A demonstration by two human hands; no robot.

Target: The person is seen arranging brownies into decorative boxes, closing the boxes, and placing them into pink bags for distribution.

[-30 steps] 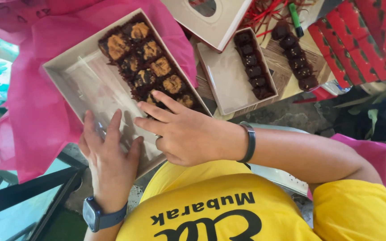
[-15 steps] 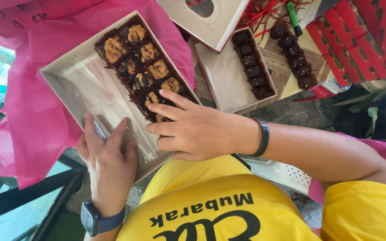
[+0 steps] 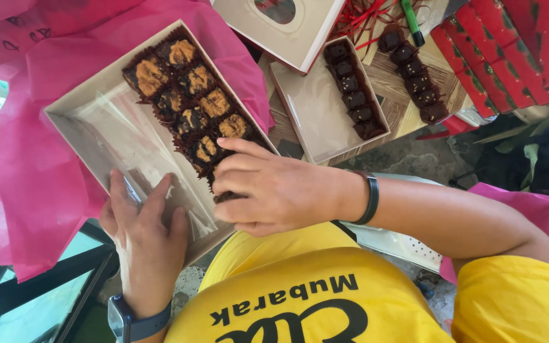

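Right hand (image 3: 268,190) now curled around dark cake (image 3: 227,195) at centre frame, fingers earlier outstretched; left hand (image 3: 144,238) open, flat, steadying box (image 3: 71,105) at lower left; filling proceeds.

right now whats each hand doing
Left hand: open, flat on the big box.
Right hand: fingers curled over the brownies; hold cannot be told.

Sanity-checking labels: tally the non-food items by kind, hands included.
Trays: 2
Windowed lid: 1
Green marker: 1
Hands: 2
Total: 6
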